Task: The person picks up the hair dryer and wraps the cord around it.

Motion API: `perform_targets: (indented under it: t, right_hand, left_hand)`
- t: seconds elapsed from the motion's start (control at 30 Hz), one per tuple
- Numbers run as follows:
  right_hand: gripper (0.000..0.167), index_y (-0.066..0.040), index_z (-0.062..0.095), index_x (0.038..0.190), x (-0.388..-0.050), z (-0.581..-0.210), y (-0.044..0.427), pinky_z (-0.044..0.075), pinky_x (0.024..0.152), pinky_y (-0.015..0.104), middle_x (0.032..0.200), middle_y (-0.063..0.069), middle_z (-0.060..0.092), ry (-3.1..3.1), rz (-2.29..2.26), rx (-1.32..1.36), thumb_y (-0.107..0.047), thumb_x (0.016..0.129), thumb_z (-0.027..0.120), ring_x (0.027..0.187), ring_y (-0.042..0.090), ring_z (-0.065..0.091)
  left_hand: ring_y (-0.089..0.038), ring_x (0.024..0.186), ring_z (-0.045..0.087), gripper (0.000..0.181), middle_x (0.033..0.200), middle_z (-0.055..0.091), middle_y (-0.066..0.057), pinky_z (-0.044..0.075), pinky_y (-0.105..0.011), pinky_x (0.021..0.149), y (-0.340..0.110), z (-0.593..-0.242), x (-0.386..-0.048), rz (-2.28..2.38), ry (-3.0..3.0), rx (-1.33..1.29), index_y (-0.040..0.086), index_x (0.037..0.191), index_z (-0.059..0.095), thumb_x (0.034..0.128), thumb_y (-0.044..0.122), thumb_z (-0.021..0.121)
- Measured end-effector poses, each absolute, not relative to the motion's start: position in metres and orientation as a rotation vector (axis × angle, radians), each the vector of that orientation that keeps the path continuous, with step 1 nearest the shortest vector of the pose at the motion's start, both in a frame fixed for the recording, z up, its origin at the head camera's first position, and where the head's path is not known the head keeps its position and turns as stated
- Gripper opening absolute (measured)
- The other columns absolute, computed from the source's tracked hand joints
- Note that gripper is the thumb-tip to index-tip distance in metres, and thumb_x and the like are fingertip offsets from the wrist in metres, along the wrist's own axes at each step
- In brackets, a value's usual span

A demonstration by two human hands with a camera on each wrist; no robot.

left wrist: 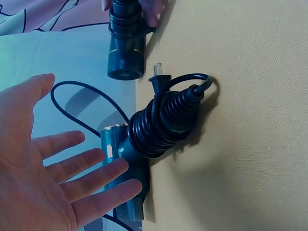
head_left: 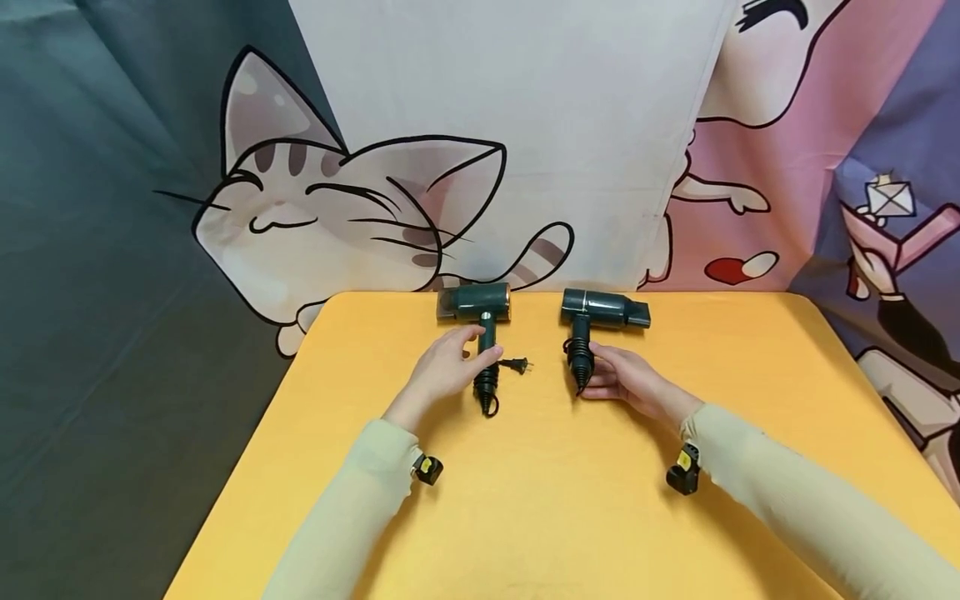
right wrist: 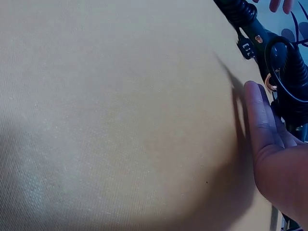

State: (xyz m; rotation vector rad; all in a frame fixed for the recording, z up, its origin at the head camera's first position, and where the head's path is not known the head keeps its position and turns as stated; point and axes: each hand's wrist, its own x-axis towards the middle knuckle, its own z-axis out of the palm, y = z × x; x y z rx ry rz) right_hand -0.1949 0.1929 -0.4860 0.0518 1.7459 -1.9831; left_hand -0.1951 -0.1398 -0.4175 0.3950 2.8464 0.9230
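Observation:
Two dark green hair dryers lie on the yellow table. The left hair dryer [head_left: 480,302] points its nozzle left, and black cord is wound round its handle. Its plug [head_left: 517,365] sticks out to the right. Beside that handle is my left hand [head_left: 442,367]; the left wrist view shows its fingers spread and nothing in its grasp. My right hand [head_left: 633,383] is at the handle of the right hair dryer [head_left: 606,308], whose nozzle points right. Its fingers look fairly straight in the right wrist view, alongside the wound cord [right wrist: 293,82]. Whether they touch it is unclear.
The yellow table [head_left: 555,500] ends at the back against a fabric backdrop [head_left: 510,75] printed with a cartoon cat and figures. Both hair dryers lie close to that back edge. A small black camera [head_left: 428,469] is worn on the left wrist, another camera [head_left: 683,470] on the right.

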Motion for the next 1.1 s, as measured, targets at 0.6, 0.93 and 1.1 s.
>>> perform_targets:
  t: [0.6, 0.93, 1.1]
  right_hand:
    - [0.073, 0.005, 0.025, 0.165, -0.192, -0.486, 0.187, 0.062, 0.092, 0.044, 0.137, 0.024, 0.064, 1.753, -1.965, 0.026, -0.042, 0.114, 0.048, 0.098, 0.024, 0.077]
    - [0.075, 0.01, 0.024, 0.162, -0.19, -0.475, 0.2, 0.062, 0.092, 0.046, 0.154, 0.037, 0.045, 1.888, -1.862, -0.044, -0.04, 0.113, 0.052, 0.104, 0.028, 0.077]
    - [0.068, 0.013, 0.031, 0.158, -0.184, -0.465, 0.215, 0.063, 0.089, 0.049, 0.147, 0.038, 0.054, 2.013, -1.729, -0.16, -0.033, 0.113, 0.054, 0.113, 0.041, 0.074]
  left_hand:
    - [-0.034, 0.128, 0.065, 0.071, 0.159, 0.053, -0.011, 0.05, -0.055, 0.106, -0.136, -0.422, -0.191, 0.907, 2.846, 0.396, 0.018, 0.157, 0.054, 0.1028, 0.064, 0.058]
    - [-0.034, 0.135, 0.059, 0.069, 0.158, 0.055, -0.01, 0.047, -0.058, 0.109, -0.134, -0.411, -0.191, 0.891, 2.907, 0.39, 0.02, 0.156, 0.055, 0.1023, 0.063, 0.06]
    - [-0.031, 0.13, 0.063, 0.068, 0.156, 0.056, -0.01, 0.051, -0.056, 0.104, -0.139, -0.409, -0.193, 0.859, 2.929, 0.395, 0.02, 0.156, 0.054, 0.103, 0.063, 0.058]
